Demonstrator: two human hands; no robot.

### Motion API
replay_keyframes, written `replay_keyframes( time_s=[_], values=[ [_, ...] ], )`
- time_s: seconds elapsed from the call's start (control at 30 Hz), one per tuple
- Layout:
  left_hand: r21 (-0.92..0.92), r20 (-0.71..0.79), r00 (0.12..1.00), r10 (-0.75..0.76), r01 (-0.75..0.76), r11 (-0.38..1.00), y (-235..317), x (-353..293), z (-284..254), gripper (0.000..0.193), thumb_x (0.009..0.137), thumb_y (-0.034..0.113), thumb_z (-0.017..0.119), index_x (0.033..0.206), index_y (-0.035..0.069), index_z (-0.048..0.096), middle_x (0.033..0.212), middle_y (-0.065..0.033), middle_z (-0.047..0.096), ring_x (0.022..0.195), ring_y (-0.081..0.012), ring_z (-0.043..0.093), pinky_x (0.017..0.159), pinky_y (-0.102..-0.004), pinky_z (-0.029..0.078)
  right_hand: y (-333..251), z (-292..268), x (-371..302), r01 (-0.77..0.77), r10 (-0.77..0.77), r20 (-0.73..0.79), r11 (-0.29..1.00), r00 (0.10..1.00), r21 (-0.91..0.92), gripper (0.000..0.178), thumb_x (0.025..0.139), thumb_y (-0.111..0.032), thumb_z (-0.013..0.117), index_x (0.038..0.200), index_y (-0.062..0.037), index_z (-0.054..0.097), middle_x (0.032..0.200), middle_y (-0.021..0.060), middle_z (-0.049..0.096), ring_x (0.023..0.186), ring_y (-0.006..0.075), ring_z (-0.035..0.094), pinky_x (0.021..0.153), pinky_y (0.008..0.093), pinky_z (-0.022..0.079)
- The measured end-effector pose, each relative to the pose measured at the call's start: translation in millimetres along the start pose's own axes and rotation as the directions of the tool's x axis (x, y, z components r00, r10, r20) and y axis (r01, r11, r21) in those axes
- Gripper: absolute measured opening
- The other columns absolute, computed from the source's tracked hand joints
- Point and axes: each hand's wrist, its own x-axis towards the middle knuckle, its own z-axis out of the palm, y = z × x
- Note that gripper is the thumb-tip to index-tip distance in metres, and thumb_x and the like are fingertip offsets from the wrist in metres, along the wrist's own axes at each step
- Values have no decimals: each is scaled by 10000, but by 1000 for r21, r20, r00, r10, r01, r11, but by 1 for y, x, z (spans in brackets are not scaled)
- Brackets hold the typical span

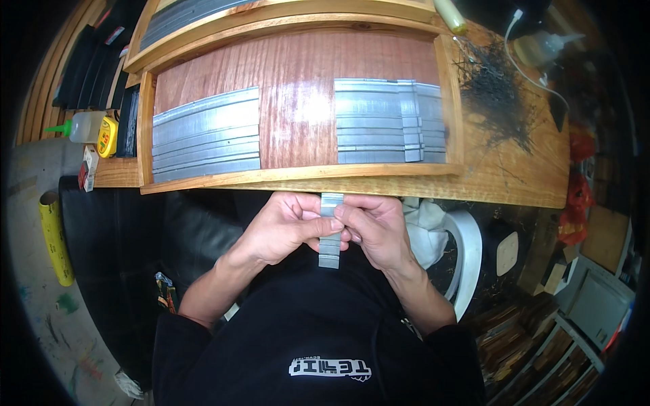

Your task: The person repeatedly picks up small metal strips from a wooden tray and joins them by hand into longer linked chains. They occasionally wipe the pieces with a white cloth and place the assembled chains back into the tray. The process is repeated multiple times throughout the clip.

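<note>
Between my two hands, just in front of the bench edge, is a narrow silvery-grey strip [330,258] with cross lines along its length. My left hand [281,227] pinches it from the left side, thumb on top. From the other side my right hand [377,230] grips the same strip, its thumb close to the left one. Beyond them lies a shallow wooden tray [305,177]. It holds a left group of grey flat strips [206,139] and a right group of grey strips [365,122], with a bare reddish-brown gap between. Small grey pieces [411,122] stand across the right group.
Another wooden tray [284,28] with grey strips sits behind. Thin black slivers [497,84] litter the bench [521,176] at right, near a nozzle bottle [542,47] and a white cable. At left are a yellow tape measure [107,137] and a yellow tube [55,237].
</note>
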Motion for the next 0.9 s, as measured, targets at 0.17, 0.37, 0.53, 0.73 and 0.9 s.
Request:
replay_keyframes(
  time_s=[0.17,0.37,0.53,0.73,0.9],
  values=[
    [1,-2,1000,-3,3,1000,1,-1,1,159,994,86,715,1109,-19,752,965,-125,794,856,-200,784,645,-220,592,1,2,-1,-14,14,-43,1000,999,12,109,983,8,685,1050,73,740,813,61,696,624,67,601,549,213,506],
    [9,-1,999,43,-43,999,-4,1,0,154,996,62,706,1117,-21,752,972,-115,790,850,-193,779,651,-216,577,5,-1,1,18,-18,-36,1000,999,20,103,983,3,693,1044,69,744,812,58,697,633,67,608,547,220,513],
    [34,-18,999,27,-27,999,-2,0,2,153,998,56,703,1119,-24,751,976,-116,790,859,-190,779,651,-216,573,8,-3,1,40,-41,-19,999,999,-11,130,992,7,677,1089,66,740,816,61,702,618,62,590,553,199,475],
    [70,2,1000,23,-23,997,-1,-8,4,210,1000,37,706,1199,-23,734,1009,-129,790,892,-186,778,757,-285,646,-2,-3,-7,-28,29,16,999,999,-43,120,989,-3,689,1075,69,731,837,64,704,662,71,623,581,213,516],
    [31,-16,999,29,-28,999,-2,-13,12,143,991,40,720,1115,-21,756,969,-124,794,882,-192,782,684,-225,587,-3,-3,-13,10,-6,41,995,999,-98,119,991,6,677,1074,81,718,854,66,687,667,76,625,580,218,516]
  ],
)
